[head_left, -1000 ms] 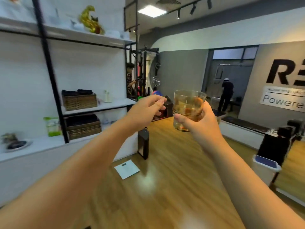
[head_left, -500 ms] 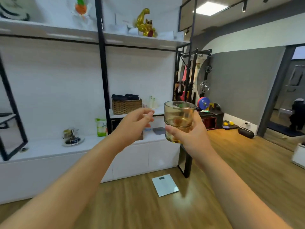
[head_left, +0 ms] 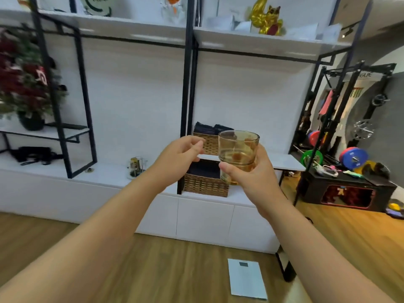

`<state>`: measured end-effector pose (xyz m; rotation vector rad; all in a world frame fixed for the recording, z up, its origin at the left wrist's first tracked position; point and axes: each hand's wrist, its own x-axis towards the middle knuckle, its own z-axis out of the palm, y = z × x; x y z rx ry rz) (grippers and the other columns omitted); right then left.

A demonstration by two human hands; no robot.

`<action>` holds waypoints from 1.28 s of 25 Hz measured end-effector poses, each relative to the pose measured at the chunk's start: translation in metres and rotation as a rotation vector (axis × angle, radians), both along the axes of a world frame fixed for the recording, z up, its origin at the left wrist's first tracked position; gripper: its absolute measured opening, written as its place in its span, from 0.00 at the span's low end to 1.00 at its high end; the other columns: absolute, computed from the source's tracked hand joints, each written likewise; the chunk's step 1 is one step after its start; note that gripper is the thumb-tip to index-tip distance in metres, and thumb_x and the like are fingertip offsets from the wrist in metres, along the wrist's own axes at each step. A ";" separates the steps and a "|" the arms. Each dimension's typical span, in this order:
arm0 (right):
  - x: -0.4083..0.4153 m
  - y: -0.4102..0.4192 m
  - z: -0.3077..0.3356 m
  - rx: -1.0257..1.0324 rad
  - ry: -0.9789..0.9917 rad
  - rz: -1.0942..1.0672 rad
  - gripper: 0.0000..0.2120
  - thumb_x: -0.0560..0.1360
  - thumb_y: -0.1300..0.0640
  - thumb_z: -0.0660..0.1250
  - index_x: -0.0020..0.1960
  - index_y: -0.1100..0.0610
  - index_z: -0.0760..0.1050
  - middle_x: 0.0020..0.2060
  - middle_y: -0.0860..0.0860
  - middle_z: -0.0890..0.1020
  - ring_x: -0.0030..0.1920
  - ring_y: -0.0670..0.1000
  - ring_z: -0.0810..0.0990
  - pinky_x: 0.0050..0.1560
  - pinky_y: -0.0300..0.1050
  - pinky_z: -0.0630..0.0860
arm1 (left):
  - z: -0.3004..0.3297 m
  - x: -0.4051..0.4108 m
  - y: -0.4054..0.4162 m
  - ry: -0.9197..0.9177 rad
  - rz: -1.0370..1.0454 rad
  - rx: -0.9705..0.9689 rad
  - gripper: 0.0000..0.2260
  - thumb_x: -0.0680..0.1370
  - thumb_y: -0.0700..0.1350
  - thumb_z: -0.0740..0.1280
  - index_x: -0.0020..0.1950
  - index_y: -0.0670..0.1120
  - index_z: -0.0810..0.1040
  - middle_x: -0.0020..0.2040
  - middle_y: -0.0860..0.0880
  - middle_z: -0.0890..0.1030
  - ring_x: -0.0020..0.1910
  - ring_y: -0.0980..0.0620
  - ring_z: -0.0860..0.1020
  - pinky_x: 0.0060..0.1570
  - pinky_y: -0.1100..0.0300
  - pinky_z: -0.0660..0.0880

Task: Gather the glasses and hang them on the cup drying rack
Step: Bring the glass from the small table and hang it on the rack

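Observation:
My right hand (head_left: 254, 178) holds an amber-tinted glass tumbler (head_left: 238, 149) upright at chest height, fingers wrapped round its lower half. To the left of the glass, my left hand (head_left: 178, 159) is raised with curled, parted fingers, holds nothing and does not touch the glass. On the white counter stands a small wire rack (head_left: 136, 167) on a round tray with a glass hung on it. It lies to the left of and beyond my left hand.
A white counter (head_left: 105, 178) with cupboards runs below black-framed shelves. Two wicker baskets (head_left: 206, 184) sit behind my hands. A flower arrangement (head_left: 24, 84) stands at left. Gym weights (head_left: 354, 158) and a black box (head_left: 347, 191) are at right. A bathroom scale (head_left: 246, 278) lies on the wood floor.
My view has swung left from the open room to face the shelving and counter. Both hands keep their pose, and the glass stays in my right hand.

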<state>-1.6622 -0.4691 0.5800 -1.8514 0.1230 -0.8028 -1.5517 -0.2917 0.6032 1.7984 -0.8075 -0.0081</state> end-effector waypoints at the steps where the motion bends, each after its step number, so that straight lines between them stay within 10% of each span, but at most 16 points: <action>1: 0.017 -0.008 -0.001 0.008 -0.006 0.014 0.30 0.70 0.52 0.83 0.66 0.42 0.73 0.53 0.38 0.86 0.53 0.36 0.84 0.55 0.39 0.81 | 0.001 0.015 -0.005 0.003 0.015 -0.001 0.16 0.86 0.55 0.59 0.70 0.53 0.77 0.59 0.55 0.83 0.57 0.57 0.82 0.64 0.49 0.77; 14: 0.259 -0.130 -0.007 0.049 -0.059 -0.013 0.33 0.67 0.44 0.83 0.68 0.38 0.73 0.58 0.39 0.85 0.59 0.42 0.84 0.64 0.52 0.82 | 0.003 0.257 -0.134 -0.007 -0.020 -0.006 0.16 0.86 0.56 0.56 0.68 0.55 0.79 0.56 0.57 0.85 0.55 0.60 0.82 0.61 0.57 0.77; 19: 0.338 -0.166 -0.013 0.051 -0.041 0.029 0.33 0.68 0.46 0.84 0.68 0.38 0.72 0.58 0.37 0.84 0.57 0.37 0.83 0.60 0.43 0.81 | 0.008 0.326 -0.172 -0.042 0.020 0.008 0.17 0.87 0.56 0.54 0.68 0.55 0.78 0.57 0.57 0.84 0.56 0.60 0.82 0.58 0.59 0.77; 32: 0.604 -0.175 0.006 0.074 -0.021 0.682 0.33 0.70 0.54 0.83 0.70 0.42 0.72 0.59 0.43 0.86 0.58 0.42 0.85 0.57 0.42 0.82 | 0.043 0.479 -0.187 -0.031 0.494 -0.029 0.19 0.81 0.67 0.57 0.59 0.57 0.80 0.54 0.57 0.84 0.56 0.58 0.82 0.58 0.53 0.80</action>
